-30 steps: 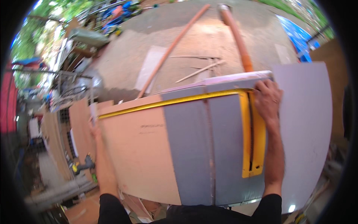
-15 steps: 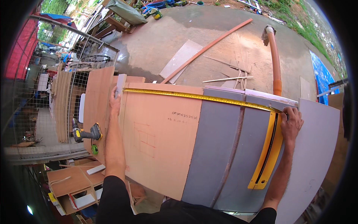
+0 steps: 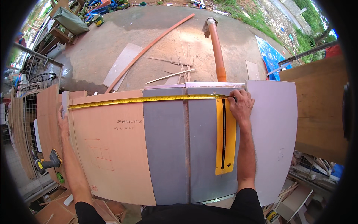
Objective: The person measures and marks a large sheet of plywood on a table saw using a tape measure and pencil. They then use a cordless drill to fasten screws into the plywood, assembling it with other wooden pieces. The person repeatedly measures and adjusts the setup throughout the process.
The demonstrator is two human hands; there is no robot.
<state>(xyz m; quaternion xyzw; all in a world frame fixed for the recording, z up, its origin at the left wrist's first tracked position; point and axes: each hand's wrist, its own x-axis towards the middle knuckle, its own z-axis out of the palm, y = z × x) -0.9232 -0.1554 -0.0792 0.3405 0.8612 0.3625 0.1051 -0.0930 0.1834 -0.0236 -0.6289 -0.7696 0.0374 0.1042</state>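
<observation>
In the head view, stretches a yellow tape measure (image 3: 145, 99) across the far part of a wooden board (image 3: 119, 149) and a grey tabletop (image 3: 166, 149). Pinches the tape's right end in the curled fingers of the right hand (image 3: 241, 106), at the far end of a yellow slotted plate (image 3: 229, 138). Rests the left hand (image 3: 63, 118) against a pale strip (image 3: 65, 98) by the tape's left end; cannot tell the closing of those fingers. Has a drill (image 3: 50, 163) left of the wooden board.

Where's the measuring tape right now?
In the head view, the yellow tape spans the worktop near its far edge, between the left hand and right hand.
</observation>
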